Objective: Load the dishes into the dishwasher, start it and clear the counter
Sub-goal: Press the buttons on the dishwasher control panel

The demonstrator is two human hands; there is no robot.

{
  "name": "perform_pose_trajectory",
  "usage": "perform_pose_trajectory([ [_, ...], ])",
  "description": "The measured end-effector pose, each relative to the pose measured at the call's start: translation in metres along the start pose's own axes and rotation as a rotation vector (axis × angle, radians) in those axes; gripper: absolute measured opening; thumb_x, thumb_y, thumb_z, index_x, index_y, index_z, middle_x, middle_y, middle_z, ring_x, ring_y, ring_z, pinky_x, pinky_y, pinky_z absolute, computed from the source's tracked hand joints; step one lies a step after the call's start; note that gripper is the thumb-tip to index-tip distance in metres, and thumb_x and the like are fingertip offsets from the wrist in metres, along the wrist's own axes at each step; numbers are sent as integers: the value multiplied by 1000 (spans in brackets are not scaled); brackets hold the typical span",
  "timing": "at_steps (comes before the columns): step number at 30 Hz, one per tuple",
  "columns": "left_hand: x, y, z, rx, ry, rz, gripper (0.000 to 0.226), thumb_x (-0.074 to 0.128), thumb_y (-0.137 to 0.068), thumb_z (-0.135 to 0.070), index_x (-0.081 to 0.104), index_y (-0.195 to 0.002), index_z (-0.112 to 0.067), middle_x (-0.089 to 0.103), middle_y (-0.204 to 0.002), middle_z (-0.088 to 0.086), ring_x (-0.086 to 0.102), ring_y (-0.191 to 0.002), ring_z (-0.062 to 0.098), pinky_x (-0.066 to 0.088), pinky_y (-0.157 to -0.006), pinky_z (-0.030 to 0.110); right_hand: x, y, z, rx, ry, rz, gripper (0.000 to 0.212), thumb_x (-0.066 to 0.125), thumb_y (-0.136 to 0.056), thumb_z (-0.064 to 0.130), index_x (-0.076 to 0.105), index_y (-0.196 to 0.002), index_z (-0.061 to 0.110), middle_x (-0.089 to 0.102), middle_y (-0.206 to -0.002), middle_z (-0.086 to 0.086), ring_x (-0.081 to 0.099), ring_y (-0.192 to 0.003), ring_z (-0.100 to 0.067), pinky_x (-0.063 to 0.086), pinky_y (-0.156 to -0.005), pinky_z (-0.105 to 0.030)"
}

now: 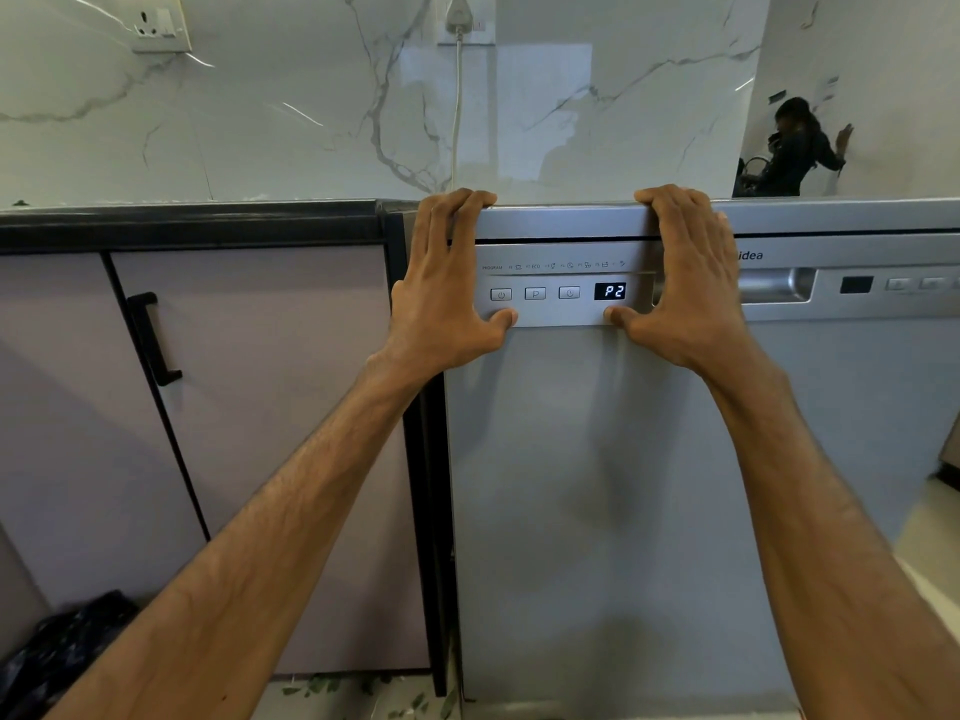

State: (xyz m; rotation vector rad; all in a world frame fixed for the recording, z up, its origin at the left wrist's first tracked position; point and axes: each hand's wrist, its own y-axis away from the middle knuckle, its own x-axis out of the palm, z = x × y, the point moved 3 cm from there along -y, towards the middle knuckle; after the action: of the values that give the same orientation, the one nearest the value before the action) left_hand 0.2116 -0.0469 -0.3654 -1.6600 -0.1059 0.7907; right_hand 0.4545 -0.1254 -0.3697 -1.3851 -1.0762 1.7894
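At my far 9 o'clock a lilac cabinet door with a black handle sits under the dark edge of the worktop. A dark bag lies on the floor at 7 o'clock.

My left hand is spread wide and flat against the left end of the dishwasher door. It holds nothing. Its fingertips reach the door's top edge at 12 o'clock and its thumb rests on the lower lip of the control strip.

Between my hands, the strip runs 9 to 3 and carries a power button, a P button, a third button and a display reading P2.

My right hand mirrors the left: fingers wide and straight, palm on the door, fingertips at the top edge, thumb just under the display. It partly covers the recessed door handle at its 3 o'clock. More controls lie beyond that, too blurred to read.

The door stands upright and looks shut or nearly so, and I judge I am pressing it home. The machine is powered with a programme showing, so starting it comes next.

That turns on the strip. The power button sits at about 1 o'clock from my left thumb, touching distance, while the display sits at 12 from my right thumb. The left hand is nearer the three buttons, and the right is nearer the blurred ones. I cannot tell which one starts it.
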Motion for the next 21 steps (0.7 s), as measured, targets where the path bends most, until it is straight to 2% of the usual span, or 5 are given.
perform_pose_trajectory([
  [4,-2,0,-2,-9,3,2,101,79,-64,-48,34,-148,-13,34,-142,7,34,-133,19,54,-70,25,0,0,0,10,4,4,104,75,-62,47,30,-151,18,33,-154,-5,24,-150,-26,10,-126,-53],
  [7,-4,0,-3,-12,4,5,102,78,-65,-49,33,-148,-14,33,-143,6,33,-134,19,60,-69,33,0,0,0,3,7,-2,104,74,-62,48,30,-151,17,34,-154,-5,24,-150,-26,10,-126,-53],
  [14,-6,1,-8,-22,-36,7,105,79,-66,-51,30,-151,-14,30,-148,5,30,-140,21,51,-69,28,1,1,-1,11,76,22,110,84,-65,44,26,-155,16,29,-158,-6,19,-152,-26,7,-127,-50],
  [18,-5,0,-9,-42,-70,16,107,80,-66,-52,31,-152,-11,30,-151,6,28,-143,23,50,-73,26,3,2,-2,13,89,10,111,75,-66,52,22,-157,17,25,-162,-6,14,-155,-26,5,-127,-51],
  [21,-3,-1,-11,-70,-98,37,106,80,-66,-51,32,-152,-12,29,-153,5,24,-146,23,54,-78,30,6,4,-2,29,72,-5,111,73,-67,52,23,-158,13,21,-165,-7,9,-156,-26,3,-127,-51],
])
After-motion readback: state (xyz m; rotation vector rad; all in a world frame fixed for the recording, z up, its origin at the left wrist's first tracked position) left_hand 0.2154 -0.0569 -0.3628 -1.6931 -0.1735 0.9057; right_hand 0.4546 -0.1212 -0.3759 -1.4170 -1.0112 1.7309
